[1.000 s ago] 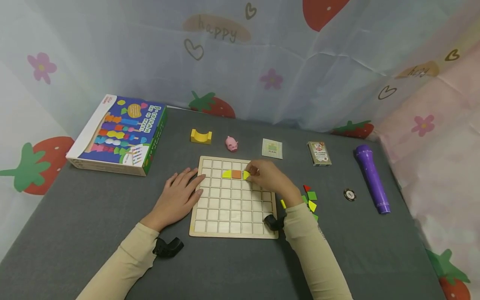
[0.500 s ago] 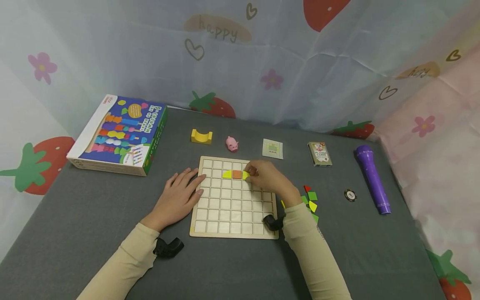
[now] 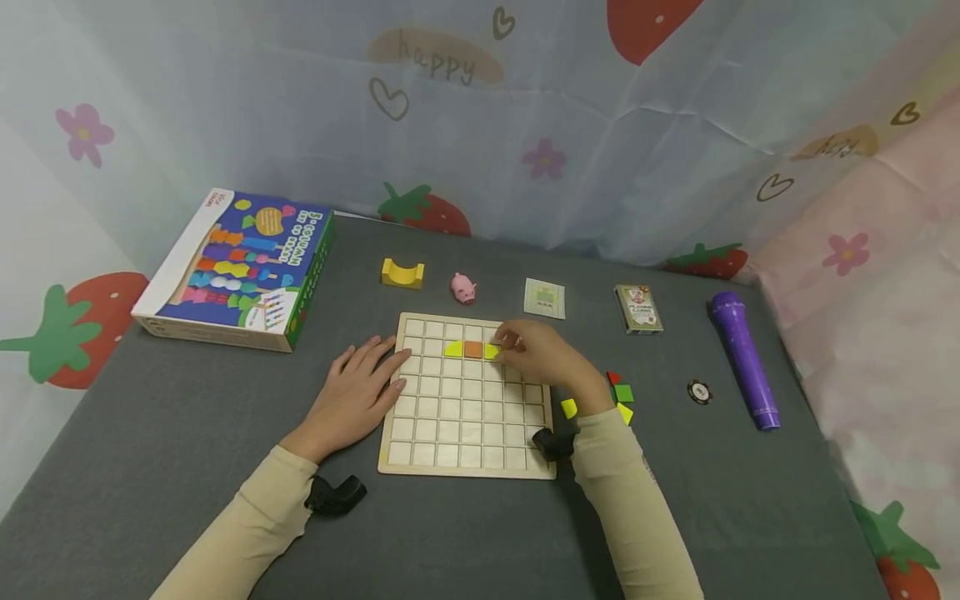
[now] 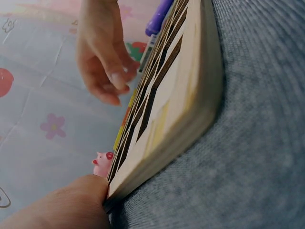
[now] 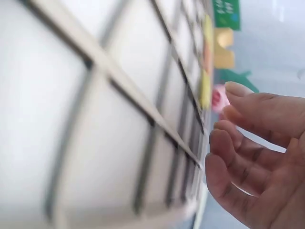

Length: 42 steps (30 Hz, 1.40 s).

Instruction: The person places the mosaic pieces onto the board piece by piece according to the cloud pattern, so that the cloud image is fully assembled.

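Note:
A wooden grid board [image 3: 447, 408] lies on the grey cloth. In one row near its far side sit an orange square tile [image 3: 473, 349] and, on either side of it, a left yellow curved-edge tile [image 3: 453, 348] and a right yellow tile [image 3: 491, 352]. My right hand [image 3: 546, 354] hovers just right of that last tile. Its fingers are loosely bent with nothing between them, as the right wrist view shows. With fingers spread, my left hand [image 3: 358, 396] rests against the board's left edge, thumb [image 4: 86, 195] touching the wood.
Beside my right forearm lie a red tile [image 3: 613, 377], a green tile [image 3: 623, 393] and yellow tiles [image 3: 569, 408], partly covered by the sleeve. Behind the board are a yellow block [image 3: 402, 274], pink pig [image 3: 462, 288] and patterned card [image 3: 544, 298]. A purple flashlight-like cylinder [image 3: 745, 358] lies far right.
My right fingers have come off the right yellow tile and drawn slightly rightward. That tile sits beside the orange one. The right forearm has shifted right; the left hand stays still.

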Motion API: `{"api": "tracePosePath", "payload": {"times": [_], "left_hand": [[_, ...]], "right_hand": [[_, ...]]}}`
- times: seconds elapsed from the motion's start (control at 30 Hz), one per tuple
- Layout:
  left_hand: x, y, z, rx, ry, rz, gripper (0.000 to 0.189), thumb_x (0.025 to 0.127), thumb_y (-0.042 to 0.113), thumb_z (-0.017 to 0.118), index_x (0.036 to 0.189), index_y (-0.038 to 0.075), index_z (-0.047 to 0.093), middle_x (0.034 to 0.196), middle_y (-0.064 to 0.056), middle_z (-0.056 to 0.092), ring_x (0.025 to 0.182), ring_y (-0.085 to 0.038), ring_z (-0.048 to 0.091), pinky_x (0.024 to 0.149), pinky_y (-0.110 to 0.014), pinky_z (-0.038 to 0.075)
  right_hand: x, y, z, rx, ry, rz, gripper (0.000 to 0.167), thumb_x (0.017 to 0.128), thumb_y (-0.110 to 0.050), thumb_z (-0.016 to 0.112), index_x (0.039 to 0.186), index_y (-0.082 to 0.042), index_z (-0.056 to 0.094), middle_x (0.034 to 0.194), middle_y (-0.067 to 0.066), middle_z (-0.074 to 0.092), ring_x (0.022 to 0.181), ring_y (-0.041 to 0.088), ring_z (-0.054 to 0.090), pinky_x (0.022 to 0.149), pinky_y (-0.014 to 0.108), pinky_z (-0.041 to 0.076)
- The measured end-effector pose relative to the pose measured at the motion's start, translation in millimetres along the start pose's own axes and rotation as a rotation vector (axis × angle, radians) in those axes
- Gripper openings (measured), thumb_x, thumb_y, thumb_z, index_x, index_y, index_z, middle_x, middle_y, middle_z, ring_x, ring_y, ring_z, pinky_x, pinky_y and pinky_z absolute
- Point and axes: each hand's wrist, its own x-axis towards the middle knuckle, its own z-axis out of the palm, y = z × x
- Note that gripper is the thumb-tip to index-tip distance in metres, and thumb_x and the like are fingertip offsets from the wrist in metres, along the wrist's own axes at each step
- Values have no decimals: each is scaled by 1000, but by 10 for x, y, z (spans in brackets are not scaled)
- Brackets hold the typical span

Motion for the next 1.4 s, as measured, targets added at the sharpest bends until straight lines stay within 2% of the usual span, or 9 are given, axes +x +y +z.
{"api": "tracePosePath", "payload": {"times": [0.23,0.37,0.53,0.67,0.8,0.97,1.23,1.4], "left_hand": [[1,10,-9,-6,14,11,47,100,35,47,144,17,45,150,-13,37,141,-33,28,110,-59,18],[-1,4,-15,-4,10,6,47,101,35,46,144,17,44,150,-13,37,141,-32,27,111,-58,18],[1,-15,-30,-10,21,8,47,100,35,47,144,17,45,150,-13,37,141,-33,28,111,-58,18],[-9,-31,-54,-13,20,3,47,101,34,47,144,17,44,150,-13,37,141,-33,27,111,-58,17],[-7,-36,-67,-17,21,3,47,101,34,47,144,17,44,150,-13,37,141,-33,27,111,-58,17],[4,-33,-49,-15,23,13,47,100,33,47,144,16,45,150,-14,37,141,-33,27,111,-58,18],[-2,-20,-14,-19,-6,-3,48,101,36,45,145,18,43,151,-12,35,143,-31,25,112,-57,15],[-5,2,-2,-20,-7,-2,48,101,36,45,145,18,43,151,-12,36,142,-32,25,112,-57,16]], "right_hand": [[-407,206,-355,-23,51,99,37,97,-20,57,130,-3,53,114,14,61,100,29,60,81,43,51],[-638,381,-475,-78,63,129,36,97,-20,57,127,-1,54,108,16,62,95,29,60,80,44,51],[-833,533,-483,-134,30,143,25,95,-13,59,116,1,58,97,14,64,83,24,61,71,40,51],[-867,564,-409,-122,-5,125,21,92,-12,64,108,1,60,93,12,63,78,21,60,67,37,50],[-841,541,-331,-122,-6,87,22,87,-9,68,106,1,62,95,12,63,84,23,60,72,40,51],[-816,538,-267,-133,-18,76,21,86,-3,68,106,0,62,95,12,63,85,24,58,75,42,50],[-820,576,-246,-167,-18,68,20,87,-4,68,105,-1,62,83,7,55,73,19,49,66,34,42],[-828,563,-282,-167,-10,45,12,89,-4,65,101,-2,64,78,5,58,67,15,51,61,32,44]]}}
